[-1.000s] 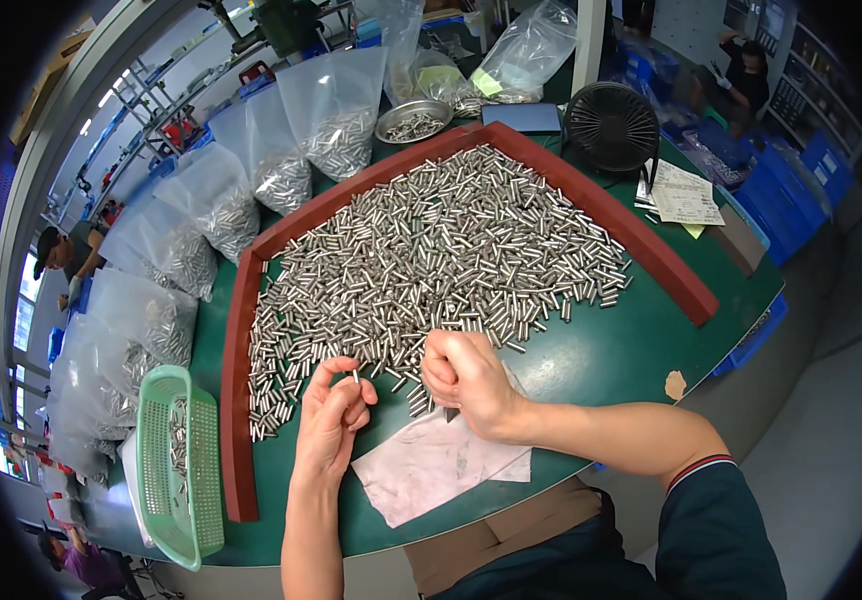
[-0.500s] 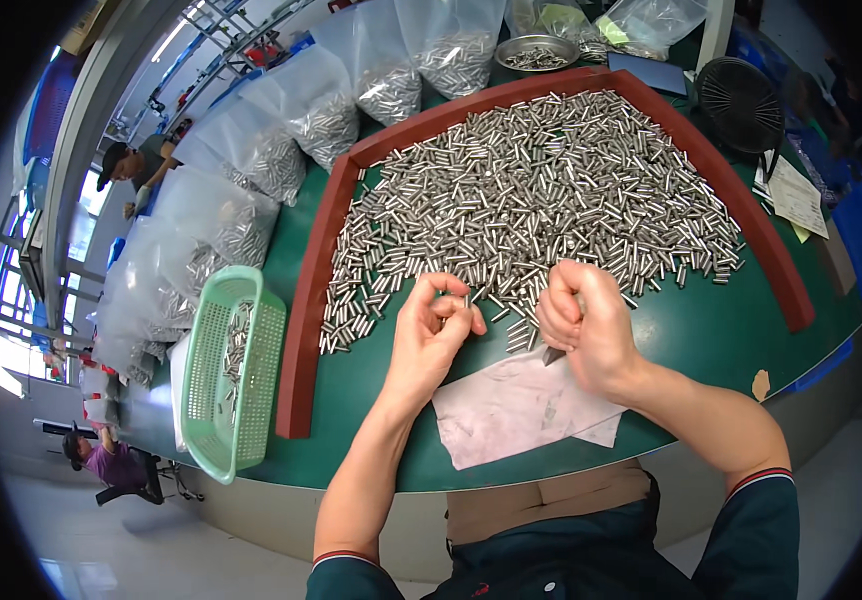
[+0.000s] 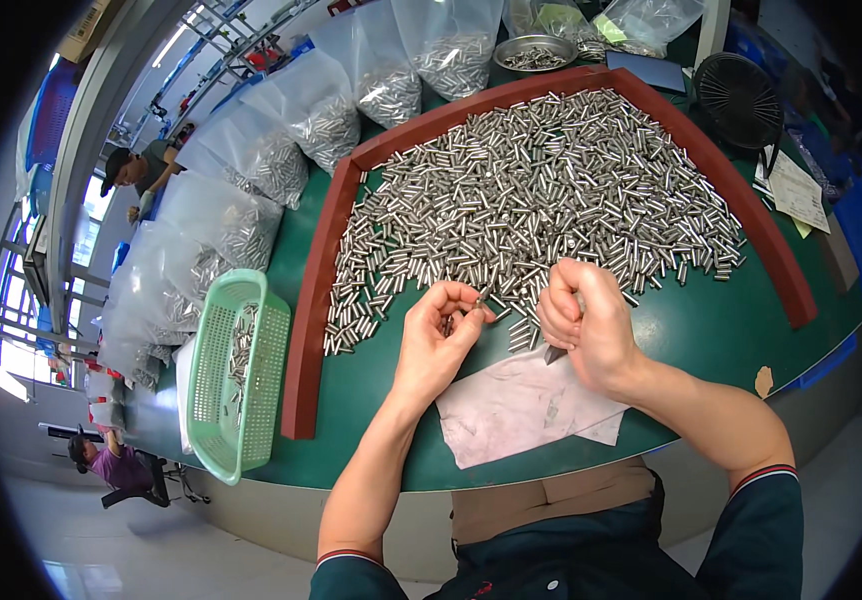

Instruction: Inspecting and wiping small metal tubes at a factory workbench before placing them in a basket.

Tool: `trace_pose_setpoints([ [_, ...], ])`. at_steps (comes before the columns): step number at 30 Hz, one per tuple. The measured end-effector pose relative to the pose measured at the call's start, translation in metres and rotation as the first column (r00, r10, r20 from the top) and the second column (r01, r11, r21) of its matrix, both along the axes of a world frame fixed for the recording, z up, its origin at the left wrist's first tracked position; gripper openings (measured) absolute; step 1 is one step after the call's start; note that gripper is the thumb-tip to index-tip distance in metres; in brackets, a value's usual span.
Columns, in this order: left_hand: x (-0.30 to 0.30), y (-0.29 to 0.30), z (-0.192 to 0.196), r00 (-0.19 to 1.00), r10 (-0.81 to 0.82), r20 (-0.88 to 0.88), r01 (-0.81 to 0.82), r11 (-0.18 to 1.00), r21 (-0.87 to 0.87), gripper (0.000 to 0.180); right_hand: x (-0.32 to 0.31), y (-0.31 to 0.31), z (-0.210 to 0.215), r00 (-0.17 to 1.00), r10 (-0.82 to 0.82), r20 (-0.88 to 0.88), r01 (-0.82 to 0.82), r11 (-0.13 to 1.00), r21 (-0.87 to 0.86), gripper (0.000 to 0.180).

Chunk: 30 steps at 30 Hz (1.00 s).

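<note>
A broad heap of short, shiny metal pins [image 3: 551,190] covers the middle of the green table [image 3: 351,440]. At the heap's near edge, my left hand [image 3: 439,338] is closed, thumb and forefinger pinched around a metal pin [image 3: 482,298]. More metal shows inside its curled fingers. To its right, my right hand [image 3: 591,325] makes a fist, palm side turned toward the left hand. A dark tip pokes out below the fist, but what it belongs to is hidden. Beneath the right hand lies a stained pale pink cloth [image 3: 521,410].
Red bars [image 3: 306,330] frame the pins on three sides. Left of them stands a green plastic basket [image 3: 269,380] with some pins inside. Clear bags [image 3: 326,110] of pins line the back left. A metal bowl [image 3: 534,40] and a black fan [image 3: 739,100] sit behind. Two people are further off.
My left hand's fingers have drawn together over the thumb, and its fingertips have shifted slightly right. The right fist has stayed nearly still.
</note>
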State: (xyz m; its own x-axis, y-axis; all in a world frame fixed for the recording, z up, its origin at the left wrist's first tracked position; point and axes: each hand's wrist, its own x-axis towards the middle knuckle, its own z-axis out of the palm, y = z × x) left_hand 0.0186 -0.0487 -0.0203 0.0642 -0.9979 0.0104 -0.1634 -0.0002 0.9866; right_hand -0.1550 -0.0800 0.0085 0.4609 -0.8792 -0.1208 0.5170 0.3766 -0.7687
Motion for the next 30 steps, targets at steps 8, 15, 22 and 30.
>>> trace_pose_setpoints([
  [8, -0.002, 0.002, 0.003, 1.0, -0.01, 0.008, 0.01, 1.0, 0.014, 0.008, -0.002, 0.001, -0.003, 0.999, 0.013, 0.051, -0.013, 1.0, -0.001, 0.034],
  [15, -0.009, 0.011, 0.011, 0.973, -0.023, 0.23, 0.024, 1.0, -0.004, 0.007, -0.004, 0.003, -0.004, 0.999, -0.003, 0.04, 0.003, 1.0, -0.005, 0.034],
  [22, -0.029, 0.035, 0.027, 0.75, -0.241, 0.616, 0.282, 0.959, 0.032, 0.014, -0.001, 0.01, 0.004, 0.996, -0.068, 0.061, 0.073, 0.993, -0.094, 0.037],
  [30, -0.031, 0.033, 0.024, 0.753, -0.226, 0.618, 0.27, 0.963, 0.023, 0.014, 0.001, 0.015, -0.008, 0.995, -0.053, 0.081, 0.055, 0.998, -0.014, 0.036],
])
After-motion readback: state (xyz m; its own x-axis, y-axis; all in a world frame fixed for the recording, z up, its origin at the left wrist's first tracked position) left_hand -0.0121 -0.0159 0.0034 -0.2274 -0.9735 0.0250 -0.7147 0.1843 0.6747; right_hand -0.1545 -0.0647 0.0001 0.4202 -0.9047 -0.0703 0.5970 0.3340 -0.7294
